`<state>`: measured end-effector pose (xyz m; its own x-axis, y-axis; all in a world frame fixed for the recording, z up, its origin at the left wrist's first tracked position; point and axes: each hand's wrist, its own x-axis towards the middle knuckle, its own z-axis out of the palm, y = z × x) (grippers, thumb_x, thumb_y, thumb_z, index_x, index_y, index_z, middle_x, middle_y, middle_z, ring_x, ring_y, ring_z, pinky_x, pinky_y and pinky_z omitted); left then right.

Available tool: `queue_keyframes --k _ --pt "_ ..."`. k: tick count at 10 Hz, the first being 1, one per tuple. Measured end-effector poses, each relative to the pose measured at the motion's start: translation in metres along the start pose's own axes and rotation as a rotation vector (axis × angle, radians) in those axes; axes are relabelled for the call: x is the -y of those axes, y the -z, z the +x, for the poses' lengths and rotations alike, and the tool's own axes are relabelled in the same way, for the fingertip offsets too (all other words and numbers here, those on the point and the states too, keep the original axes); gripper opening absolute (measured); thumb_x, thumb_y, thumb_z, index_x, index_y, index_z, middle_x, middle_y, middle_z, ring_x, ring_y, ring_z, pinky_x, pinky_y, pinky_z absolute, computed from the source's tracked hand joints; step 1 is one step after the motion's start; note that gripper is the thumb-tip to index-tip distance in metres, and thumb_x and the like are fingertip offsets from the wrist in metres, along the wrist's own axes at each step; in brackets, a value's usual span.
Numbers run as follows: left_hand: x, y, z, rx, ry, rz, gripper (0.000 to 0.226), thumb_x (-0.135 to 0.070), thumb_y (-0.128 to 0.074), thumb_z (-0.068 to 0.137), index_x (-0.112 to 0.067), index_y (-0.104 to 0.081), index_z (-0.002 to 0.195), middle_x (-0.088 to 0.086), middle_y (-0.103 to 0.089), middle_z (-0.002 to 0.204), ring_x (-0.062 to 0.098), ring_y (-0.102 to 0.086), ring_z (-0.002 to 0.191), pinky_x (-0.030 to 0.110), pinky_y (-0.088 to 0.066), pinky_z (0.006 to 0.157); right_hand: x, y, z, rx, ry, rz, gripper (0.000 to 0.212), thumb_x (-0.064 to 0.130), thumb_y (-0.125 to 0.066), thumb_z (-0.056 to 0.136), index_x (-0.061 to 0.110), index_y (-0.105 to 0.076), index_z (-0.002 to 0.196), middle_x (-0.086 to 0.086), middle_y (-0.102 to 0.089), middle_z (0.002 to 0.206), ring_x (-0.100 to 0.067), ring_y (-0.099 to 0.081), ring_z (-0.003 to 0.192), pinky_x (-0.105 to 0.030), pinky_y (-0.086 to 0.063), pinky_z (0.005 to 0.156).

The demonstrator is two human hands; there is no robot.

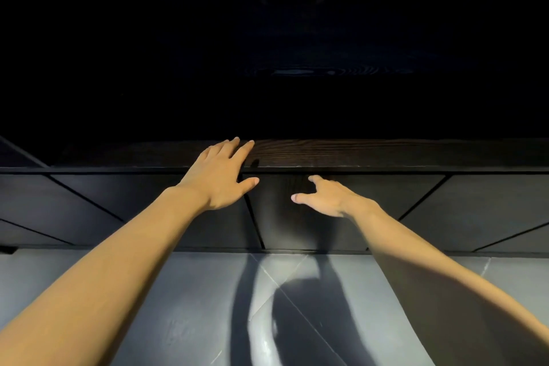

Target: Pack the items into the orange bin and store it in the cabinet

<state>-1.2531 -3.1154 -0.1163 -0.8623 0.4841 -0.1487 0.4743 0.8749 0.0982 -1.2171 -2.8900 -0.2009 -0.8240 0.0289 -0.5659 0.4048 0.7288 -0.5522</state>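
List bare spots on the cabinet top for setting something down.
The cabinet top shows bare wood grain from the left hand rightward to the frame edge. Left of that hand it is too dark to judge. The right hand is lower, at the door fronts. The tiled floor below is bare.

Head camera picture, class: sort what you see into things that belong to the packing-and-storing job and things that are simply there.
Belongs to the job:
cabinet, doors shut
left hand, flat on the cabinet top
right hand, open, at a door front

Simply there:
grey tiled floor
arm shadows

The orange bin and items are not in view.
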Motion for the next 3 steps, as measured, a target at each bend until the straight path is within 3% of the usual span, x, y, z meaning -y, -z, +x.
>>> queue_keyframes --k 2,3 --pt "-0.007 0.016 -0.019 0.011 0.037 0.026 0.074 -0.053 -0.039 0.09 -0.025 -0.002 0.147 0.008 -0.006 0.157 0.024 -0.005 0.143 0.037 -0.008 0.115 0.008 0.002 -0.028 0.062 -0.026 -0.106 0.087 0.064 -0.049 0.08 0.039 0.003 0.145 -0.011 0.016 0.155 -0.032 -0.002 0.144 -0.048 -0.015 0.114" --pt "-0.018 0.032 -0.031 0.015 0.028 0.047 0.074 -0.054 -0.038 0.09 -0.025 -0.001 0.147 0.008 -0.005 0.157 0.024 -0.005 0.143 0.037 -0.008 0.115 0.016 0.018 -0.054 -0.017 0.05 -0.154 0.081 0.066 -0.043 0.083 0.041 0.003 0.144 -0.008 0.009 0.157 -0.029 0.003 0.144 -0.051 -0.011 0.115"
